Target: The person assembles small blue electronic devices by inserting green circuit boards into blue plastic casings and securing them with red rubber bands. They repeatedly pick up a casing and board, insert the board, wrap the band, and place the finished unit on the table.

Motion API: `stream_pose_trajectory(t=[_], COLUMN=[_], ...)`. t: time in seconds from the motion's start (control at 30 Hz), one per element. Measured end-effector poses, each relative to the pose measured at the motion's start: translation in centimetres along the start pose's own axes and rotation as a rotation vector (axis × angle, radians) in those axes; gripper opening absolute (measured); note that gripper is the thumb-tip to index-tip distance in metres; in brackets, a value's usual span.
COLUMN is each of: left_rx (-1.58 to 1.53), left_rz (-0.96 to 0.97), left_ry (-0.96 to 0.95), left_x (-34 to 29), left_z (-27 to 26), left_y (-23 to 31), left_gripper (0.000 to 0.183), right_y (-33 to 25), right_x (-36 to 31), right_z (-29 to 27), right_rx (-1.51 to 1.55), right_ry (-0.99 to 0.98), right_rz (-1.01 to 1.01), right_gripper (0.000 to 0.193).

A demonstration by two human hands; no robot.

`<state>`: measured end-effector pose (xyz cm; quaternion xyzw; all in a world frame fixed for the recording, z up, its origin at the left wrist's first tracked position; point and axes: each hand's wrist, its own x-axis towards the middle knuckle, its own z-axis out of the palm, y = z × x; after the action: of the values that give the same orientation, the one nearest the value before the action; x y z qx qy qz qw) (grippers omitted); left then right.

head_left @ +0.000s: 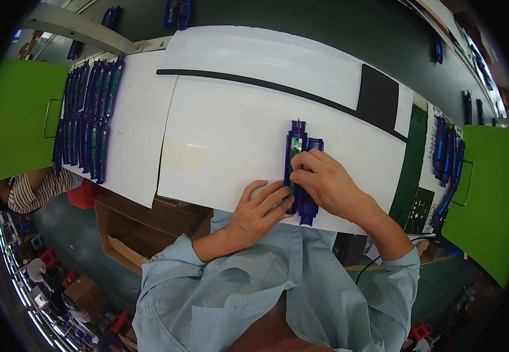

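A long blue plastic housing point(288, 144) stands lengthwise before me on the white work sheet, a narrow green circuit board point(295, 146) seated in it. A short red wire rises at its far end. Close along its right side lies another blue plastic piece point(307, 212), partly covered by my hand. My left hand point(258, 212) steadies the housing's near part from the left, fingers bent against it. Over the board's middle, my right hand point(328, 180) is closed in a pinch. Whatever its fingertips hold is hidden.
Rows of blue housings with green boards point(93, 117) lie at the left; more blue pieces point(447, 149) lie at the right. A black strip point(266, 85) and a black pad point(378, 97) lie beyond the work. Green panels point(19, 123) flank the table. Below stands a cardboard box point(149, 226).
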<state>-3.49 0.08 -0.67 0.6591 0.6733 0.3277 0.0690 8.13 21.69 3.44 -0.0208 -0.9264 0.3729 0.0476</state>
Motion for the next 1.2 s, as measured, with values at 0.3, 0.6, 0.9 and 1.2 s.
stream_pose_trajectory(t=[0.3,0.6,0.9,1.2], left_rx=[0.092,0.059,0.084,-0.056], left_rz=[0.036,0.218,0.133,0.229], left_ry=[-0.196,-0.143,0.029,-0.135], left_x=[2.3,8.4,29.5,19.1], left_z=[-2.1,-5.5,3.3,-0.3], left_y=[1.0,1.2,-11.0,-6.3], left_gripper=[0.044,0.026,0.036,0.037], right_y=[-3.4,0.0,19.7,47.1], right_x=[-6.2,-5.9,5.7,-4.6], right_z=[0.9,-3.3,-15.1,-26.6], right_rx=[-0.014,0.482,0.615,-1.175], right_ry=[0.070,0.181,0.282,0.891], right_rz=[0.500,0.383,0.495,0.502], right_gripper=[0.086,0.075,0.060,0.063])
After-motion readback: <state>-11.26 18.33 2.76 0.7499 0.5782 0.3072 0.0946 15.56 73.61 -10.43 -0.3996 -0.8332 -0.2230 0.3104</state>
